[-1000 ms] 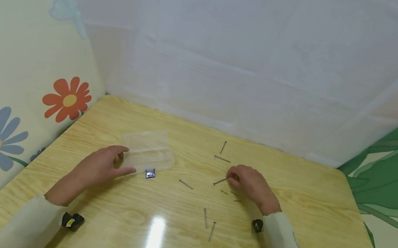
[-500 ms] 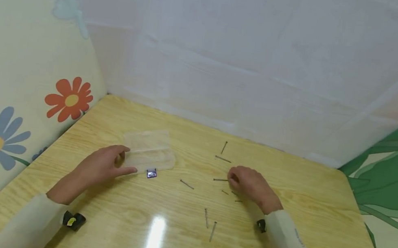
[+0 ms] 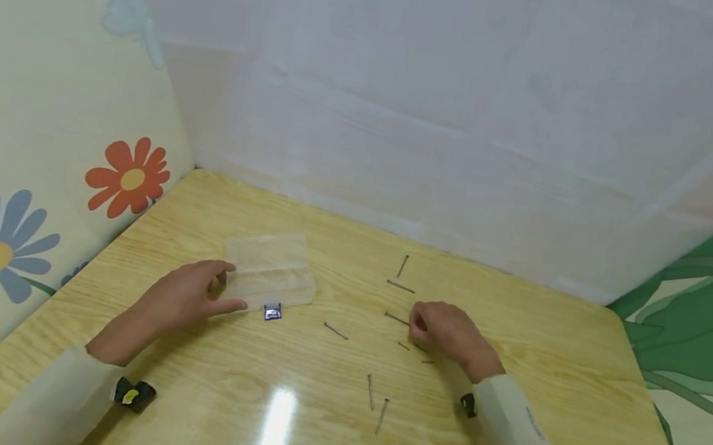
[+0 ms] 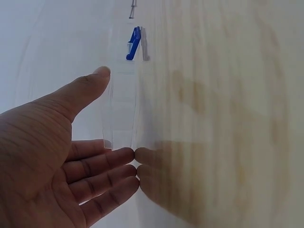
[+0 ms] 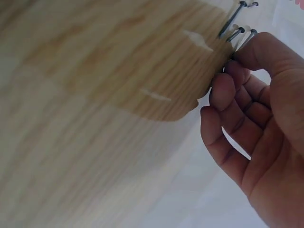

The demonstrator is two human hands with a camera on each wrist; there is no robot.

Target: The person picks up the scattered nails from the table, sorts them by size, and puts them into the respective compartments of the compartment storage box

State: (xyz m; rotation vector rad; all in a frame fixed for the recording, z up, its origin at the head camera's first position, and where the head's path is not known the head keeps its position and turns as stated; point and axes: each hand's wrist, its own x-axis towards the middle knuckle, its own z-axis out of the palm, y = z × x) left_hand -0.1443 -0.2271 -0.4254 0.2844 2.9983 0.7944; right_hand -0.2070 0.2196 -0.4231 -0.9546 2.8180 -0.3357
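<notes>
My right hand (image 3: 452, 336) pinches a nail (image 3: 395, 318) between thumb and fingertips, low over the wooden table. The nail's head points left, and its other end is hidden in the fingers. To the left lies a clear plastic box (image 3: 272, 268) with a blue latch (image 4: 135, 43) at its near side. My left hand (image 3: 186, 297) rests at the box's left end, thumb and fingers spread apart and relaxed, fingertips right at its edge. Two short nails, one of them a thin brown nail (image 3: 404, 345), lie just below my right hand.
Several long nails lie loose on the table (image 3: 211, 397): one nail (image 3: 335, 331) in the middle, one nail (image 3: 400, 286) and one nail (image 3: 402, 266) farther back, one nail (image 3: 370, 391) and one nail (image 3: 381, 416) nearer. A white sheet (image 3: 410, 96) hangs behind.
The nail in my right hand has swung from head low to level, then to head slightly high. That hand has sunk a little, covering one short nail. My left hand stays at the box.
</notes>
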